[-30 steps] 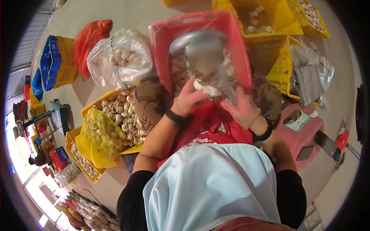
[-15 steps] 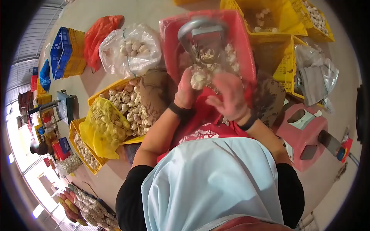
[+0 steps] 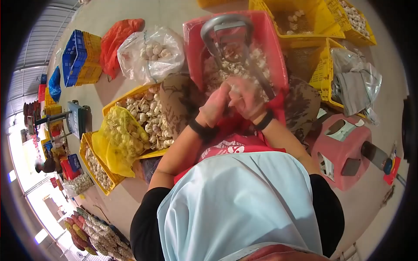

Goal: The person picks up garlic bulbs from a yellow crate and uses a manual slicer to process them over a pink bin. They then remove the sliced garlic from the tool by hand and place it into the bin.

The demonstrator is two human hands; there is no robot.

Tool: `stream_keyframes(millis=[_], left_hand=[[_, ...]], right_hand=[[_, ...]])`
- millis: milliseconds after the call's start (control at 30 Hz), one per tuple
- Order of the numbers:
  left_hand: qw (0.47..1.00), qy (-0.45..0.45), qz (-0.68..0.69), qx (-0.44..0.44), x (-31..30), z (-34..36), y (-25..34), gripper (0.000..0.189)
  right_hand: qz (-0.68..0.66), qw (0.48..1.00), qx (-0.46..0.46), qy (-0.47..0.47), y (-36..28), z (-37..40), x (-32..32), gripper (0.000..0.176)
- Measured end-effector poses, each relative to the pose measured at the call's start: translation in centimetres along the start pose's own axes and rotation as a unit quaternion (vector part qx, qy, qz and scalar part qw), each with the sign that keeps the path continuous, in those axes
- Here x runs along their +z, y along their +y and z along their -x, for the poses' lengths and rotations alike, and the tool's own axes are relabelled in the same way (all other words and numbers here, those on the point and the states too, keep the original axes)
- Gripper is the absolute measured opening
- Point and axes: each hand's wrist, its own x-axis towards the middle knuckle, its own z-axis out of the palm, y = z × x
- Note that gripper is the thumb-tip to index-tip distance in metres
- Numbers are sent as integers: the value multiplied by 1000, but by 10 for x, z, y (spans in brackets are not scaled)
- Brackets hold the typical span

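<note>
My left hand (image 3: 214, 105) and my right hand (image 3: 247, 99) are closed and pressed together over the near side of a red plastic tub (image 3: 278, 56). Their fingers wrap round a garlic bulb (image 3: 235, 88), mostly hidden and smeared by motion. Each wrist has a dark band. Garlic pieces and papery skins (image 3: 257, 58) lie in the tub below. A grey metal tool with a curved loop (image 3: 227, 19) and a long bar stands in the tub, just beyond my hands.
To the left, a yellow crate of garlic bulbs (image 3: 152, 115) has a yellow net bag (image 3: 117, 137) on it. A clear plastic bag (image 3: 174, 41) with garlic lies beyond. At right are a pink stool (image 3: 344, 150) and yellow crates (image 3: 324, 74). A scale (image 3: 76, 119) stands far left.
My hands have come together and closed round the bulb, which showed plainly in my left hand before. My right hand was apart, its fingers spread. The view has shifted slightly.
</note>
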Motion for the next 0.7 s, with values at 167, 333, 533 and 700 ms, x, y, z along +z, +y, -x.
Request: stream_keyframes(millis=[167, 333, 533, 700], left_hand=[[995, -4, -21, 101, -4, -5, -6, 51], [942, 108, -133, 289, 2, -17, -31, 47], [986, 126, -23, 105, -2, 1, -26, 47], [972, 161, 10, 173, -3, -16, -48, 50]], right_hand=[[-35, 998, 60, -5, -7, 5, 2, 25], [-74, 996, 49, 29, 5, 9, 16, 17], [-72, 973, 218, 11, 24, 19, 22, 15], [32, 994, 2, 107, -12, 0, 25, 8]])
